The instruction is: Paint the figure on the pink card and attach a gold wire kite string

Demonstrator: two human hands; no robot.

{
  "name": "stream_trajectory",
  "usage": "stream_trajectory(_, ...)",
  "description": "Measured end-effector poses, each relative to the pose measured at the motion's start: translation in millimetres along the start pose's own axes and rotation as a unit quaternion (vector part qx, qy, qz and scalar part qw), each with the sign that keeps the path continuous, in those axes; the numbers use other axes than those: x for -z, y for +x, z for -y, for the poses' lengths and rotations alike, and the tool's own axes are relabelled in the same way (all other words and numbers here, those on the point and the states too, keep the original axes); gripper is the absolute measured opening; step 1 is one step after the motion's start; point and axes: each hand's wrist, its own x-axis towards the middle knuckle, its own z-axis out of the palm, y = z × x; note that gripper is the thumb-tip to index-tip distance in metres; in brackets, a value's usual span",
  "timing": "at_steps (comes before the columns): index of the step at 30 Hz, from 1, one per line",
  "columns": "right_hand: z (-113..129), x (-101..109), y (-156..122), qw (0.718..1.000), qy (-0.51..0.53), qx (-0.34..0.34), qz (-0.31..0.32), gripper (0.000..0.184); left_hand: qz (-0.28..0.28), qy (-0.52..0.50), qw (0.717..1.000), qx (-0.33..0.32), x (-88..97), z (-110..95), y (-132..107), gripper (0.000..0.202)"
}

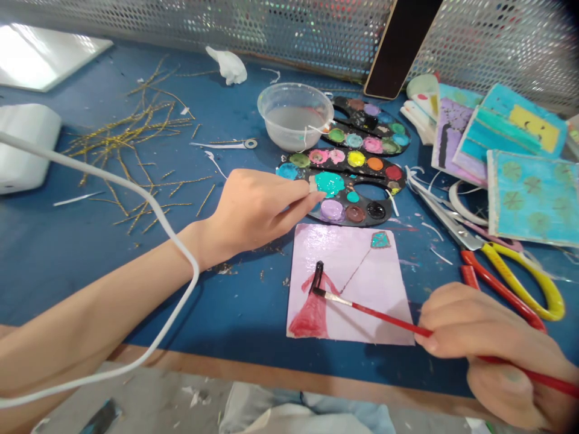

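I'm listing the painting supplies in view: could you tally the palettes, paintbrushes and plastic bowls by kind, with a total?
Paint palettes: 2
Paintbrush: 1
Translucent plastic bowl: 1
Total: 4

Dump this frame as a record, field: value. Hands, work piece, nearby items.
left hand: fingertips at front palette
right hand: grips red paintbrush
brush tip: at the red-dressed figure
panel: pale pink, painted with figure and kite
bowl: clear, greyish liquid inside, beyond front palette
right side: scissors, painted panels
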Motion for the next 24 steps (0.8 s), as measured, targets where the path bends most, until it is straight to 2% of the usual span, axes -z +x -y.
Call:
stream_trajectory(7, -1.0, 0.9, -5.5, 0.997, -0.027, -0.061, -0.035, 0.026, -0.003, -0.001, 1.0, 0.001, -0.5, -0.4, -0.1, 0.046)
stream_trajectory(12, 0.8, -0.3, -8.5, 1.0, 0.006, -0.02, -0.005, 0.029, -0.005, -0.003, 1.0, -0.001, -1.1, 0.0, -0.2, 0.047)
stream_trajectory(14, 1.2, -0.3, -8.0, 1.0, 0.009, -0.012, -0.013, 0.03, -0.004, -0.005, 1.0, -0.001, -0.9, -0.1, -0.1, 0.047)
stream_trajectory(19, 2.1, 0.9, -2.2, 0.997, -0.023, -0.049, -0.053, 0.026, 0.0, -0.009, 1.0, 0.002, 0.1, -0.9, 0.3, 0.046)
stream_trajectory(24, 0.5, 0.4, -8.8, 1.0, 0.009, -0.023, -0.019, 0.029, 0.01, -0.01, 1.0, 0.011, 0.8, -1.4, 0.8, 0.046)
